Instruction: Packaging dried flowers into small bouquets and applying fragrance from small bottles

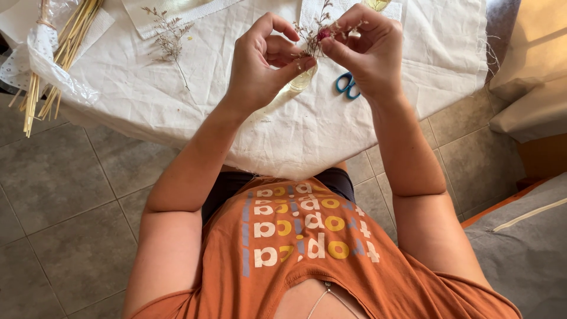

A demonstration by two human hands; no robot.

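Grey tiled floor [65,236] below, and over it a round surface [248,94] draped in a creased white cloth, seen from above.

Above the cloth, both hands raised and brought close together. Left hand [260,68] just left of the small dried flower sprig [316,32], thumb and forefinger curled in and pinched on its thin stems. Right hand [369,50] just right of the sprig, fingers [339,50] pressed together on the same stems near a tiny pink bud. Sprig upright between the two hands, pale branching tips poking out above the fingertips.

Directly below the sprig, partly hidden by the left hand, a small clear glass bottle [300,81] lying on the cloth. Right of the bottle, under the right wrist, blue-handled scissors [348,85], mostly covered. Left of the sprig and well apart, a second dried twig [170,41] lying flat. Further left, at the surface's edge, a bundle of pale straw stalks [56,53] in clear wrapping with a white dotted band, ends hanging over the rim. Beyond the sprig, white paper sheets [177,12] at the far edge.

Far right of the sprig, beige and grey cushions [525,242].
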